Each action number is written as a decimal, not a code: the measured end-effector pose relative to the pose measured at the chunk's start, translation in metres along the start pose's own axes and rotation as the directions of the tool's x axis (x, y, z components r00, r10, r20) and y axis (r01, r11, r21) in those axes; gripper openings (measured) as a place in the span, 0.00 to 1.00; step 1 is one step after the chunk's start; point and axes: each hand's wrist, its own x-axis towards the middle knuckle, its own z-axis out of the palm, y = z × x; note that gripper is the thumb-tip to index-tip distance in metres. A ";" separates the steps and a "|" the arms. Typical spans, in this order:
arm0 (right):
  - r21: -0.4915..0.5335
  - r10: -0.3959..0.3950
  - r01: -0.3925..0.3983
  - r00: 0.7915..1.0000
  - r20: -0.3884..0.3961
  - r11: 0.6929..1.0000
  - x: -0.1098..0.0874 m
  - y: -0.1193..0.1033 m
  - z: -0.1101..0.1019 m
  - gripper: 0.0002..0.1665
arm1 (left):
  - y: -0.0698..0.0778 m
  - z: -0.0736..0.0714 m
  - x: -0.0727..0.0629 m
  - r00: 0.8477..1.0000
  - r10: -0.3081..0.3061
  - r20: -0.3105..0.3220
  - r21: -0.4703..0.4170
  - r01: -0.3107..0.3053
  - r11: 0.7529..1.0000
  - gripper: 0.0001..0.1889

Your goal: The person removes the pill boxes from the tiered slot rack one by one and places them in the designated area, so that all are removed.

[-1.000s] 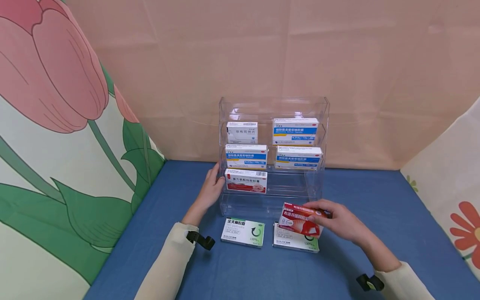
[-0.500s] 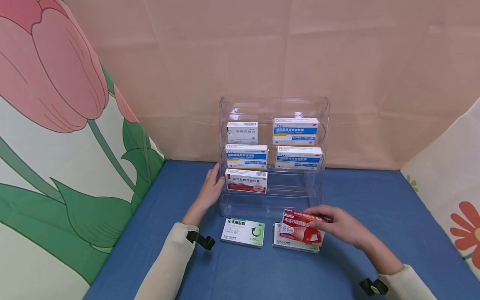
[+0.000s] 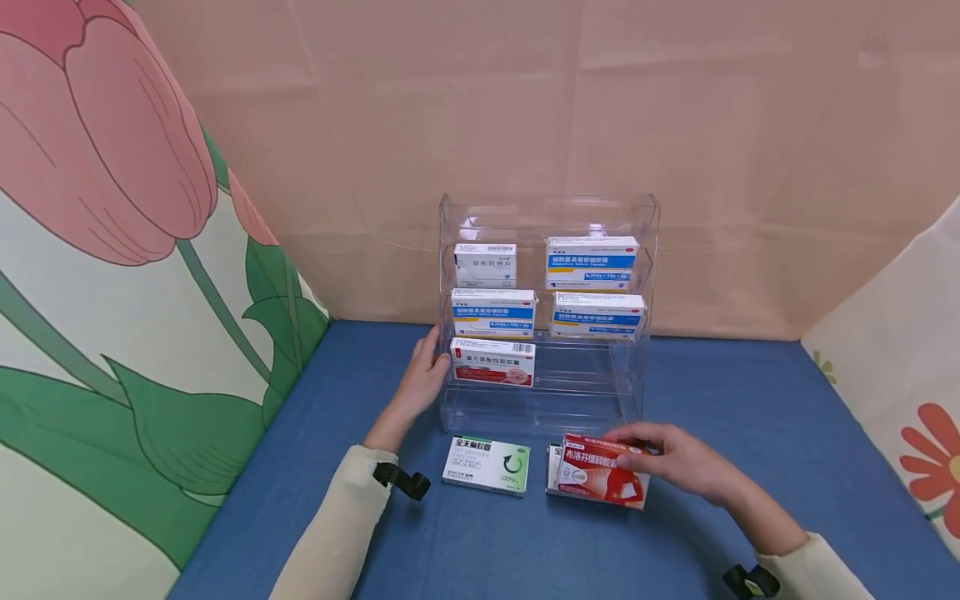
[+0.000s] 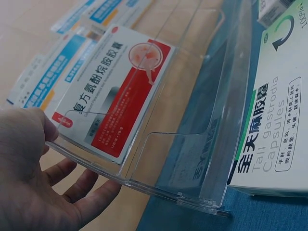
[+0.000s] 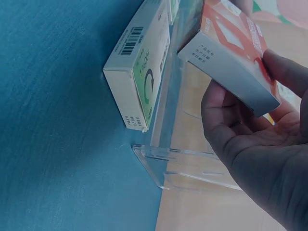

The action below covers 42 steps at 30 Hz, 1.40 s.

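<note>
Two hands (image 3: 417, 379) (image 3: 678, 458) grip, left the rack (image 3: 577, 367), right the red box (image 3: 600, 477), long axis left-right, perhaps tilted.

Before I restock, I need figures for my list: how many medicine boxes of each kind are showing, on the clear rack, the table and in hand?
Glucosamine Sulfate Capsules boxes: 3
Tall Gastrodia Capsules boxes: 2
Febuxostat tablets box: 1
Compound paracetamol-amantadine capsules box: 1
Ibuprofen sustained-release capsules box: 1
Total: 8

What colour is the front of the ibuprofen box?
The ibuprofen box has a mainly red front, clearest in the head view.
</note>
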 end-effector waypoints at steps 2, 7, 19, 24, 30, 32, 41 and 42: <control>0.020 0.003 -0.003 1.000 0.017 1.000 -0.001 0.001 0.001 0.27 | 0.000 0.000 0.000 1.000 -0.001 0.001 0.005 0.001 1.000 0.35; 0.089 0.023 -0.028 0.998 0.064 0.996 -0.002 0.006 0.005 0.27 | -0.001 0.000 0.000 1.000 0.001 0.002 0.005 -0.001 1.000 0.35; 0.138 0.050 -0.069 0.989 0.137 0.988 -0.005 0.018 0.016 0.26 | 0.000 0.000 0.000 1.000 -0.001 -0.003 0.017 0.001 1.000 0.35; 0.136 0.049 -0.070 0.986 0.157 0.988 -0.006 0.019 0.020 0.25 | -0.001 -0.001 0.001 1.000 -0.001 0.006 0.022 0.001 1.000 0.35; 0.137 0.048 -0.075 0.981 0.186 0.988 -0.005 0.021 0.024 0.24 | -0.001 -0.001 0.001 1.000 0.008 0.005 0.023 -0.008 1.000 0.35; 0.134 0.046 -0.073 0.980 0.195 0.988 -0.005 0.021 0.026 0.24 | 0.000 -0.001 0.001 1.000 0.011 0.003 0.025 -0.011 1.000 0.35; 0.143 0.045 -0.080 0.971 0.235 0.987 -0.006 0.023 0.034 0.22 | 0.000 -0.002 0.000 1.000 0.011 0.002 0.037 -0.011 0.999 0.35; 0.145 0.048 -0.084 0.970 0.238 0.986 -0.007 0.024 0.035 0.22 | 0.000 -0.002 0.000 1.000 0.008 0.004 0.035 -0.008 0.999 0.34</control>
